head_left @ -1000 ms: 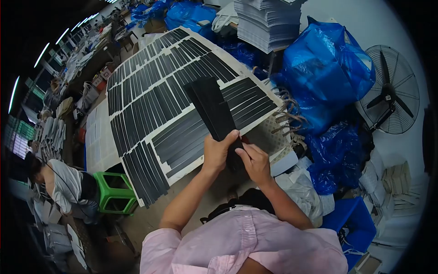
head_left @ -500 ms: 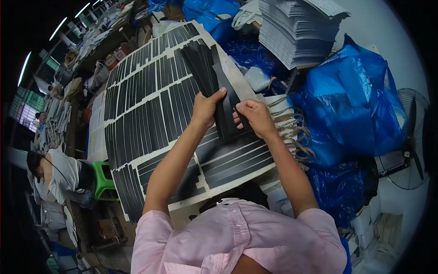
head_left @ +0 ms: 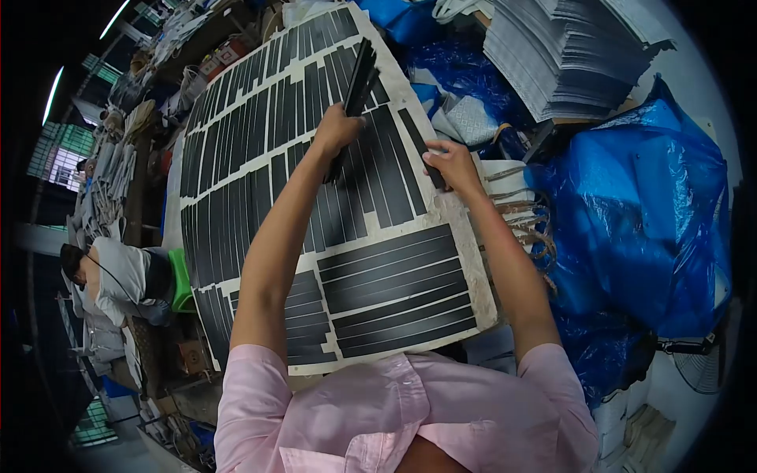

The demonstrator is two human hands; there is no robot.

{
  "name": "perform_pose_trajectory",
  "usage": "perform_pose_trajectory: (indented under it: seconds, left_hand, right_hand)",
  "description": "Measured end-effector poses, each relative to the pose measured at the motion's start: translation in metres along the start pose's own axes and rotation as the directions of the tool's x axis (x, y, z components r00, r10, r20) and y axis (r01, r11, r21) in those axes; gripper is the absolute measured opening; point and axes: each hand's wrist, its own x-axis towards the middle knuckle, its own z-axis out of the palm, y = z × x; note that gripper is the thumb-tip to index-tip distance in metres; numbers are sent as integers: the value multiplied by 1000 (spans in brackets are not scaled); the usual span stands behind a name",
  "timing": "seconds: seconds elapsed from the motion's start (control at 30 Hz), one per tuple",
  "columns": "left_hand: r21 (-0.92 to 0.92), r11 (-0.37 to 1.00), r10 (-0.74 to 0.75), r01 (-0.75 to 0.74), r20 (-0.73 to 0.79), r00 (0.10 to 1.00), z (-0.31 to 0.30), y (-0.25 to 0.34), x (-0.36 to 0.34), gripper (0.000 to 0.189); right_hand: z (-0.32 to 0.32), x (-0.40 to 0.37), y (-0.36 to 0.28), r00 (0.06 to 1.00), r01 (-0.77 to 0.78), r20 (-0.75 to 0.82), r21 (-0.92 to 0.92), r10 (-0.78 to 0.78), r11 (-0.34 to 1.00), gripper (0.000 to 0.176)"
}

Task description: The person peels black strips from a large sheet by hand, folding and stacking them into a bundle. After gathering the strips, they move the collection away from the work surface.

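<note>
Left hand grips a bundle of black strips; right hand, nearer the surface's right edge, pinches a single strip by its near end. Its long axis runs far and slightly left, roughly parallel to the laid strips beside it. Blue plastic stands farther right.

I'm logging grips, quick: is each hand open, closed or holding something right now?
Left hand: closed, holding a bundle of black strips.
Right hand: closed, holding a single black strip.
</note>
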Motion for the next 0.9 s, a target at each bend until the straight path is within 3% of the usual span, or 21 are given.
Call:
perform_pose_trajectory:
  seconds: [0.1, 0.17, 0.23, 0.3, 0.4, 0.47, 0.6, 0.73, 0.77, 0.83, 0.9]
  left_hand:
    - [19, 1000, -23, 22, 51, 998, 9, 18, 5, 20]
    - [35, 999, 9, -11, 62, 998, 18, 22, 4, 23]
    - [25, 1000, -19, 18, 73, 997, 22, 22, 7, 23]
    - [-51, 997, -54, 60, 99, 994, 20, 23, -1, 24]
    - [-162, 980, -88, 117, 174, 981, 12, 24, -12, 24]
    - [-405, 900, -106, 162, 156, 982, 9, 20, -17, 20]
    - [-455, 863, -143, 221, 199, 969, 4, 18, -19, 20]
    - [-268, 956, -89, 122, 135, 987, 8, 16, -24, 23]
    - [-267, 957, -81, 113, 128, 988, 10, 14, -20, 23]
    - [-123, 989, -69, 78, 77, 995, 15, 15, -16, 22]
    - [-109, 992, -51, 60, 82, 995, 21, 16, -13, 25]
  right_hand:
    - [1, 5, 7, 1000, -18, 0, -98, 18, 995, 38]
    - [0, 1, 5, 996, 85, 8, -295, -86, 952, 37]
    - [-3, -5, -3, 997, 57, 65, -262, -41, 963, 42]
    - [-7, -12, -11, 977, -117, 161, -159, 142, 980, 47]
    - [-11, -22, -10, 977, -45, 200, -131, 71, 990, 48]
    - [-10, -27, -10, 974, -31, 217, -128, 58, 991, 47]
    - [0, -23, -5, 993, 7, 118, -193, 16, 981, 41]
    - [3, -22, -7, 995, 44, 104, -294, -14, 955, 42]
    - [4, -24, -7, 994, -1, 104, -266, 30, 964, 42]
    - [7, -22, -1, 996, 34, 92, -270, -9, 962, 42]
    - [7, -21, 2, 996, 58, 78, -276, -37, 960, 42]
